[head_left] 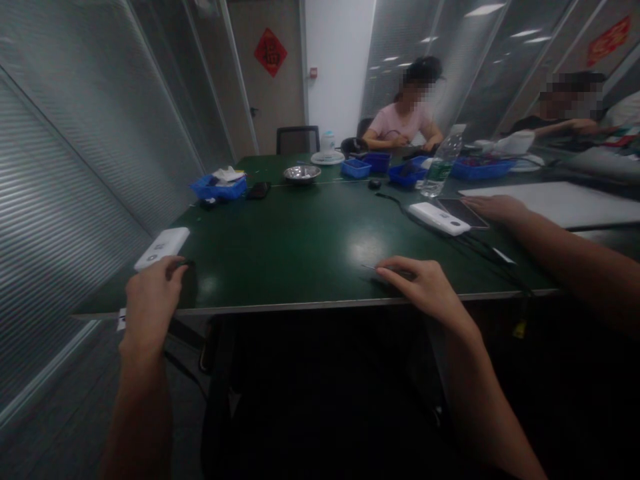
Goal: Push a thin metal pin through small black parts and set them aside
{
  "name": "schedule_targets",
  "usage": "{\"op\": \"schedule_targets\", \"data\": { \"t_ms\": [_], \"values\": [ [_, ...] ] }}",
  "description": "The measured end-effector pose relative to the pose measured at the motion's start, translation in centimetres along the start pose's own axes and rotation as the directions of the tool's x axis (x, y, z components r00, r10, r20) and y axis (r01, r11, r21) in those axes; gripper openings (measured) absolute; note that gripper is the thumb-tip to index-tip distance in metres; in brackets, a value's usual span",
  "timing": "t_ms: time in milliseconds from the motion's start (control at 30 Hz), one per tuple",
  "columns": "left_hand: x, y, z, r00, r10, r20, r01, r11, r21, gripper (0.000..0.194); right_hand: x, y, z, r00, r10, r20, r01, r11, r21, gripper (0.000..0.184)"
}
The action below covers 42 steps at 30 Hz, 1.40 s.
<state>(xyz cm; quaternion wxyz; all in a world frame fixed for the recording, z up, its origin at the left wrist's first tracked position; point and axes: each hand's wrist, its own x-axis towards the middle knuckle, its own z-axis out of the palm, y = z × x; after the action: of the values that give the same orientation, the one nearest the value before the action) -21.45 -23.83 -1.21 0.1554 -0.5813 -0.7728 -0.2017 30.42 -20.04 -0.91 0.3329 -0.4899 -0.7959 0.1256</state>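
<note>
My left hand [154,297] is at the table's front left, its thumb and fingertips pinched on a small dark thing [186,263] too blurred to name. Just behind that hand, a white box-shaped device [167,245] lies on the green table [280,247]. Near the front edge, right of the middle, my right hand [427,287] pinches a thin, pale, needle-like piece [369,267]. Its tip points left, low over the tabletop. The two hands are well apart.
Another person's arm [565,247] reaches in from the right, beside a phone-like slab [463,212], a white device [440,219] and a water bottle [443,163]. Farther back are a steel bowl [301,175], a blue tray [220,189] and a seated person [400,123].
</note>
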Motion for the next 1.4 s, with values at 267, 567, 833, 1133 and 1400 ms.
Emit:
{"op": "schedule_targets", "data": {
  "t_ms": [267,567,833,1133,1400],
  "values": [
    [0.7,0.1,0.2,0.999,0.046,-0.001,-0.046,0.998,-0.047,0.032,0.1,0.4,0.2,1.000,0.010,-0.003,-0.010,1.000,-0.009,0.030],
    [-2.1,14.6,0.4,0.831,0.536,0.147,-0.258,0.606,-0.752,0.025,0.4,-3.5,2.4,0.985,-0.146,0.093,0.133,0.982,0.136,0.024],
    [-2.3,19.6,0.4,0.705,0.703,0.092,-0.255,0.373,-0.892,0.013,0.7,-4.9,2.9,0.961,-0.253,0.110,0.222,0.946,0.235,0.015],
    [-2.5,19.4,0.5,0.723,0.687,0.076,-0.249,0.362,-0.898,0.014,0.6,-4.7,3.3,0.953,-0.281,0.114,0.256,0.947,0.196,0.017],
    [-2.5,19.2,0.6,0.707,0.705,0.059,-0.250,0.327,-0.911,0.014,0.6,-4.9,3.7,0.940,-0.325,0.107,0.301,0.934,0.193,0.018]
  ]
}}
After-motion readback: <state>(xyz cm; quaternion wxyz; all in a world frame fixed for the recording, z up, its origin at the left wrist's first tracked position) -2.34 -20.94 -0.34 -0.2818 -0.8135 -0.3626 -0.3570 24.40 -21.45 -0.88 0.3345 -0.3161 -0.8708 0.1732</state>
